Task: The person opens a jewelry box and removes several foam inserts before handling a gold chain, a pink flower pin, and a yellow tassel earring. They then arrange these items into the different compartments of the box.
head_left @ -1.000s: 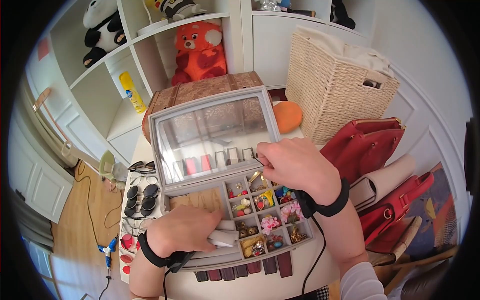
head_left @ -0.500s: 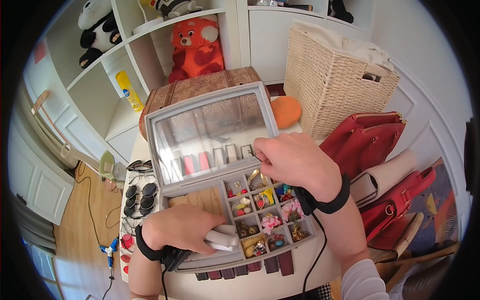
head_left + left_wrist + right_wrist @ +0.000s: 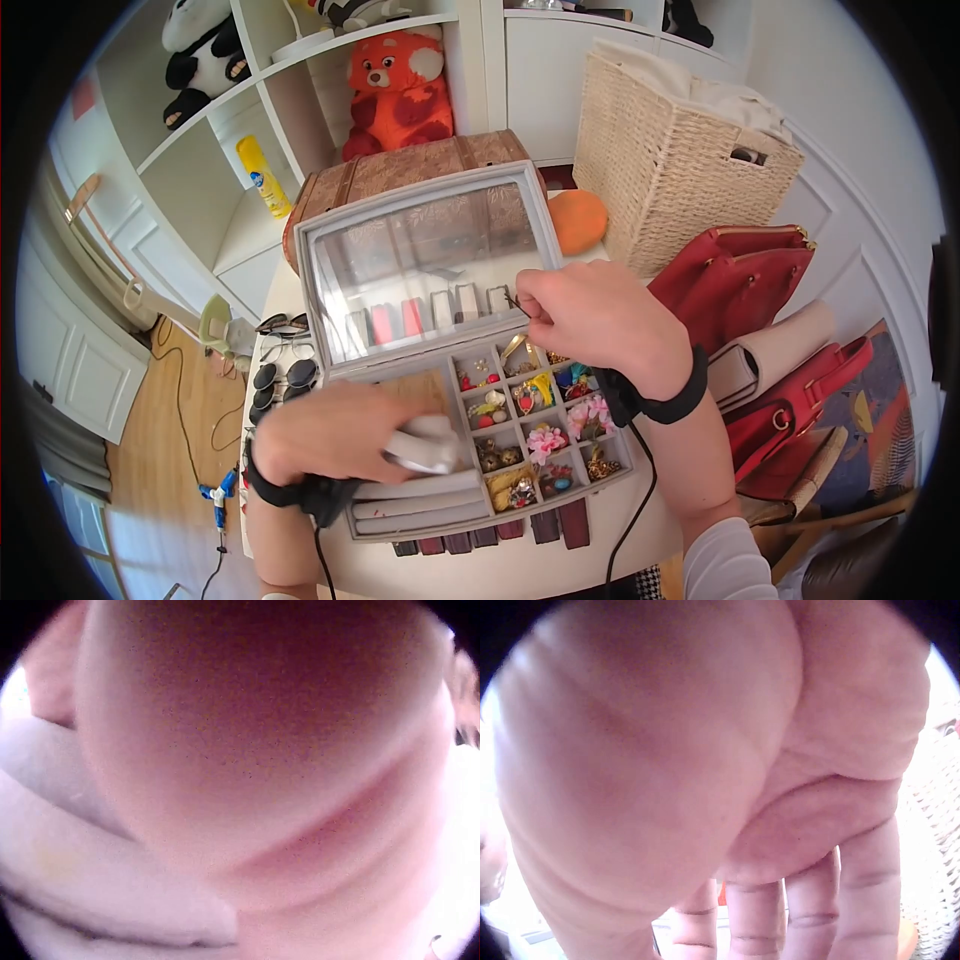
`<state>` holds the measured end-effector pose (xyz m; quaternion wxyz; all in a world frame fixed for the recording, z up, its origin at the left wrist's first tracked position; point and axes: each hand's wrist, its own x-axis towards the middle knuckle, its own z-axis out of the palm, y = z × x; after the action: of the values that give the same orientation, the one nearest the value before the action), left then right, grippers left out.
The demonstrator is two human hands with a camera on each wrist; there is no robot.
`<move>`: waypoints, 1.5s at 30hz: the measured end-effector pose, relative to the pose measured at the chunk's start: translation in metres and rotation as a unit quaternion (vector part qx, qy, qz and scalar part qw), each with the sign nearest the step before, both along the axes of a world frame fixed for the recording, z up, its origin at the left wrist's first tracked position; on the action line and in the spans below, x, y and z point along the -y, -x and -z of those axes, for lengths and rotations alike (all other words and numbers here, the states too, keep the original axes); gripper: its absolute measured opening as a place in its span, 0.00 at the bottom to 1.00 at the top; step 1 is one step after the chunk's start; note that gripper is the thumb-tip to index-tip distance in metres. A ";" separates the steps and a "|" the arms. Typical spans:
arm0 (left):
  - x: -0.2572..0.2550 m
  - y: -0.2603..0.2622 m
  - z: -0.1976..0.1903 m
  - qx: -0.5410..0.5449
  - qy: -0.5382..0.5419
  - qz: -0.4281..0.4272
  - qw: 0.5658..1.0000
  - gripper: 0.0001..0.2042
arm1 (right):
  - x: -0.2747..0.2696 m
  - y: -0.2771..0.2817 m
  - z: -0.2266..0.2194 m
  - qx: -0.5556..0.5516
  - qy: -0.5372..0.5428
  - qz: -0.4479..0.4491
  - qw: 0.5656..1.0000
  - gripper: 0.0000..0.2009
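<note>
Handling grey rolls (image 3: pixel 425 450) at the open box (image 3: pixel 440 530), the left hand (image 3: pixel 335 435) grips them; the right hand (image 3: pixel 605 320) pinches a thin dark item (image 3: pixel 515 304). Any onward move appears to require steady grips.

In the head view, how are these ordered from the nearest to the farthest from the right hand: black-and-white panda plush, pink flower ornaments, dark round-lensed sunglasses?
From the right hand:
1. Pink flower ornaments, in the box's right-side compartments.
2. Dark round-lensed sunglasses, left of the box.
3. Black-and-white panda plush, far left, on the shelf.
</note>
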<state>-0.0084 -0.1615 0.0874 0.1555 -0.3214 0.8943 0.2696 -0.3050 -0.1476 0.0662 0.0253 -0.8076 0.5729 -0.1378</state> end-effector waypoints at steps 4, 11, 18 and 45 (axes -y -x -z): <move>0.012 -0.038 -0.011 -0.311 0.022 -0.190 0.931 0.24 | -0.002 0.001 -0.002 -0.024 -0.033 0.005 0.999 0.06; 0.017 -0.022 -0.008 -0.475 0.063 -0.351 0.805 0.27 | -0.003 -0.001 -0.009 -0.068 -0.132 0.001 0.989 0.08; 0.024 -0.031 -0.011 -0.519 0.094 -0.411 0.744 0.26 | -0.002 0.011 -0.015 -0.035 -0.111 0.046 0.992 0.06; 0.022 -0.052 -0.020 -0.617 0.094 -0.356 0.695 0.26 | 0.010 -0.161 0.045 -0.033 -0.052 -0.216 0.975 0.07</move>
<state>0.0431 -0.1839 0.1070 -0.5702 -0.3899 0.6288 0.3570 -0.1440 -0.1575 0.0214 0.0769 -0.9138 0.3921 -0.0724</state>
